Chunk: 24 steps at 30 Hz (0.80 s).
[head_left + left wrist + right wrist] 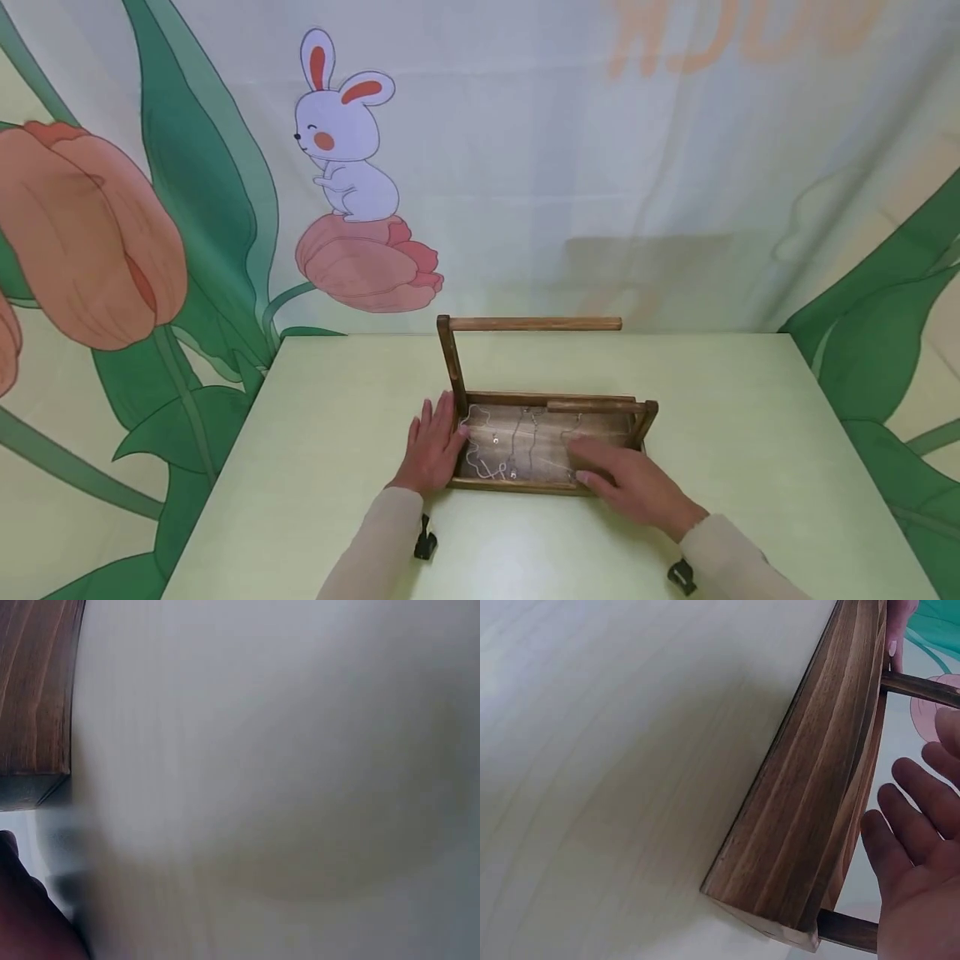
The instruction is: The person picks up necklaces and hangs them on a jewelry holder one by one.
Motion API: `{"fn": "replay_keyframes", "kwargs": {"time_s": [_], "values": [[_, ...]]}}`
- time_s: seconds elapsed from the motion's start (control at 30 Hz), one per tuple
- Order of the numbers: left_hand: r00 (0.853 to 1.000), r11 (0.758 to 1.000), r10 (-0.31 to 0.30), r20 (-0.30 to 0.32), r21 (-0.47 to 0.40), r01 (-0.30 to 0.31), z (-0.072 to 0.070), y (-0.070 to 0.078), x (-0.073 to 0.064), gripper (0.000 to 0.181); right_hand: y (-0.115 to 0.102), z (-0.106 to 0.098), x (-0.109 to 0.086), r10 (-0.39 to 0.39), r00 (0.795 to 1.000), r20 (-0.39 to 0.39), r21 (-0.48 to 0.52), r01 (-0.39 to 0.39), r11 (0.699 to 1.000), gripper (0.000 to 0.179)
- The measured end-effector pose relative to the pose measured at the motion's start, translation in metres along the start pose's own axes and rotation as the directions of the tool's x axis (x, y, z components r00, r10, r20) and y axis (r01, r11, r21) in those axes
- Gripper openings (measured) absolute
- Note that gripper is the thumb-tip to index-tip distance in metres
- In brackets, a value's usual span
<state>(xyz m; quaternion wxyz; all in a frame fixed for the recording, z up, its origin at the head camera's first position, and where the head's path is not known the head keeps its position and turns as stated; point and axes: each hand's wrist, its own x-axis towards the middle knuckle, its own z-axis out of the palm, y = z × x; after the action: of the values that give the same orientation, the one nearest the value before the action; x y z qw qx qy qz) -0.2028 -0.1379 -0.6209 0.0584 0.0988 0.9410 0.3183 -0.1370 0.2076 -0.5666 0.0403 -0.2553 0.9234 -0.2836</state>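
Observation:
A dark brown wooden jewellery stand [516, 486], with a shallow tray base and upright arms carrying crossbars, sits on the table. Several thin chain necklaces [533, 433] lie inside the tray, and a white cord-like one [480, 467] loops at its left end. My left hand [431, 450] rests against the tray's left end, fingers extended and thumb over the rim. Over the tray's right part reaches my right hand [633, 483], its fingertips low among the chains. The right wrist view shows its fingers [922, 799] loosely bent beside the stand's long side [802, 780].
The pale wood-grain table [300, 417] extends around the stand. Behind it hangs a curtain [510, 167] printed with a rabbit and tulips. One crossbar [536, 324] stands high at the back left; a shorter, lower bar [592, 407] sits on the right.

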Motion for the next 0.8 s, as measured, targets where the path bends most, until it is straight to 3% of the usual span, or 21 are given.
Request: {"fn": "replay_keyframes", "kwargs": {"time_s": [0.13,0.47,0.8], "values": [[1.0,1.0,0.002,-0.009,-0.02,-0.002,0.0,0.0,-0.003,0.069,0.002,0.002,0.004,-0.003,0.999,0.034,0.031,0.002,1.0,0.038],[0.999,0.999,-0.033,-0.043,-0.012,0.032,-0.004,-0.003,-0.003,0.067,0.004,0.009,0.026,-0.096,0.995,0.012,0.047,0.096,0.994,0.016],[0.999,1.0,-0.015,-0.039,-0.004,0.015,0.002,-0.003,0.001,0.067,0.011,0.014,0.033,0.037,0.999,0.034,0.161,-0.043,0.986,0.01]]}}
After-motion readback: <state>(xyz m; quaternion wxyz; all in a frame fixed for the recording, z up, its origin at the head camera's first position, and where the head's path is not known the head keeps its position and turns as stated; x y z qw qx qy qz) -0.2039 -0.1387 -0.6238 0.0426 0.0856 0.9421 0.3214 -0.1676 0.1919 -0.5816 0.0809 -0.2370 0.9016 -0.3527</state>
